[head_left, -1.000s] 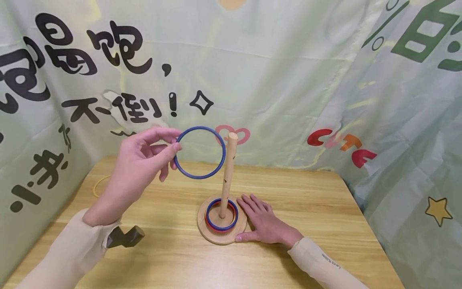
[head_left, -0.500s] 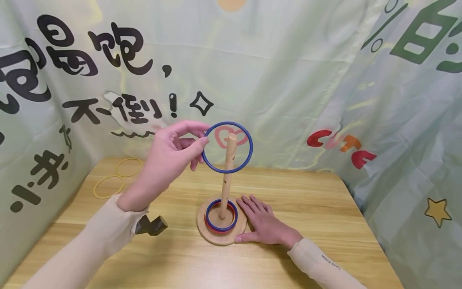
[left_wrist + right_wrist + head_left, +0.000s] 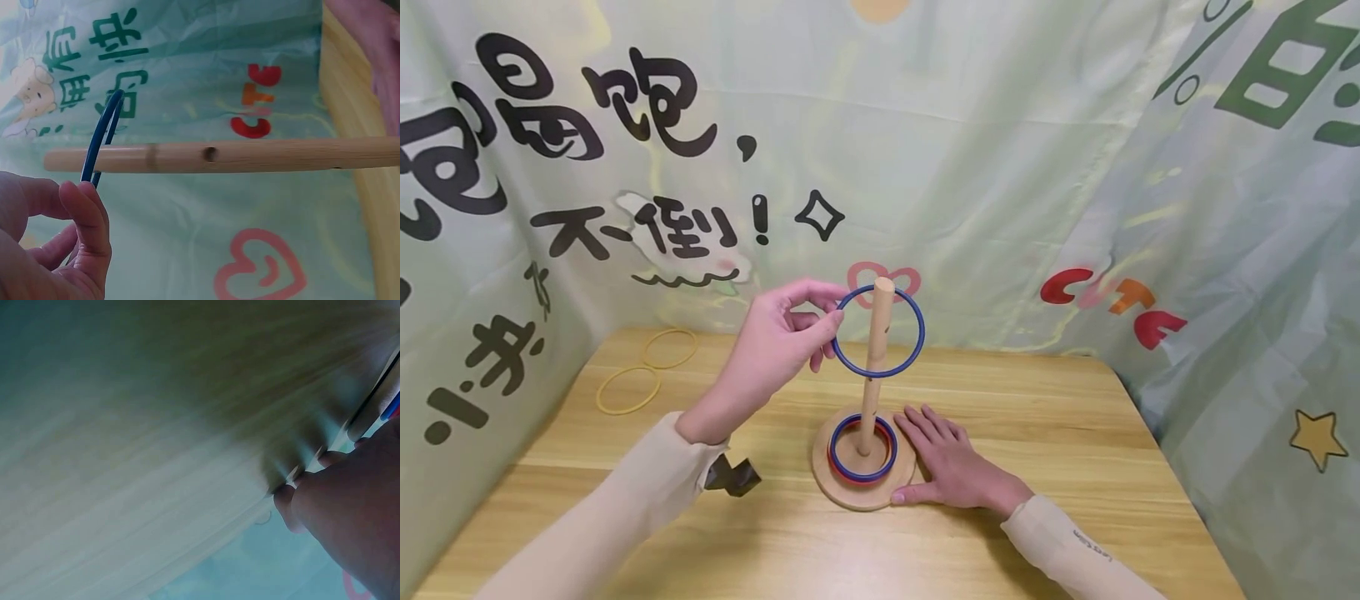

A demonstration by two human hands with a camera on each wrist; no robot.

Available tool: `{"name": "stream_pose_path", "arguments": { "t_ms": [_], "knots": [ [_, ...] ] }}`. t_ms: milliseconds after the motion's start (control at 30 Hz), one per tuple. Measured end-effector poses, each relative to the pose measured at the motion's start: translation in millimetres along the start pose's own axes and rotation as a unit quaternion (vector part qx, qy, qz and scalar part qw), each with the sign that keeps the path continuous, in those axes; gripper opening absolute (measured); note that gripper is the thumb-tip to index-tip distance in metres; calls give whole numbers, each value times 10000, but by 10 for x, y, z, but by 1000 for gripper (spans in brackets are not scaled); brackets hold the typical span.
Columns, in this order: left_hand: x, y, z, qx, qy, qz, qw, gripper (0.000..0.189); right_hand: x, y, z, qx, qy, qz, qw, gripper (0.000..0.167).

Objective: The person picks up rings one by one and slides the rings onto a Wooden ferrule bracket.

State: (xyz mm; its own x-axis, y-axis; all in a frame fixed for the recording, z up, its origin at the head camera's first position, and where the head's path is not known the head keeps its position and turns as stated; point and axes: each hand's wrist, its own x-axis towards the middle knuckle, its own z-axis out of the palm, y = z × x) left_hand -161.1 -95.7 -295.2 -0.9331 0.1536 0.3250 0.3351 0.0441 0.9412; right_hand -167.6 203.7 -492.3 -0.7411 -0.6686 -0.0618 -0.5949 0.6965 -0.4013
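Note:
My left hand point(image 3: 786, 333) pinches the left edge of a blue ring point(image 3: 923, 332) between thumb and fingers. In the left wrist view this ring point(image 3: 94, 150) encircles the wooden peg point(image 3: 262, 155) just below its tip. The peg point(image 3: 877, 342) stands upright on a round wooden base point(image 3: 824, 487). Around the peg's foot lie another blue ring point(image 3: 862, 478) and, under it, a red ring point(image 3: 837, 468); whether more lie beneath is hidden. My right hand point(image 3: 958, 471) rests with fingers spread on the table, touching the base's right edge. In the right wrist view that hand point(image 3: 359, 500) is dim.
Two yellow rings lie at the back left of the wooden table point(image 3: 1060, 433): a nearer one point(image 3: 625, 412) and a farther one point(image 3: 671, 332). Printed cloth point(image 3: 985, 183) hangs behind and on both sides. A dark angular piece point(image 3: 735, 477) juts from under my left cuff.
My left hand has carried the blue ring rightward to the peg, then lowered it from above so it surrounds the peg near the top. My right hand has stayed at the base.

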Motion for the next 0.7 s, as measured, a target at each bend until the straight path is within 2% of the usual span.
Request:
{"name": "stream_pose_path", "arguments": {
  "t_ms": [200,700],
  "knots": [
    [-43,-217,5,-4,-90,-325,9994,20,11,19,12,-31,-17,23,10000,114],
    [-237,-697,54,156,-123,-802,9966,20,6,22,15,-35,39,-16,10000,115]
  ]
}}
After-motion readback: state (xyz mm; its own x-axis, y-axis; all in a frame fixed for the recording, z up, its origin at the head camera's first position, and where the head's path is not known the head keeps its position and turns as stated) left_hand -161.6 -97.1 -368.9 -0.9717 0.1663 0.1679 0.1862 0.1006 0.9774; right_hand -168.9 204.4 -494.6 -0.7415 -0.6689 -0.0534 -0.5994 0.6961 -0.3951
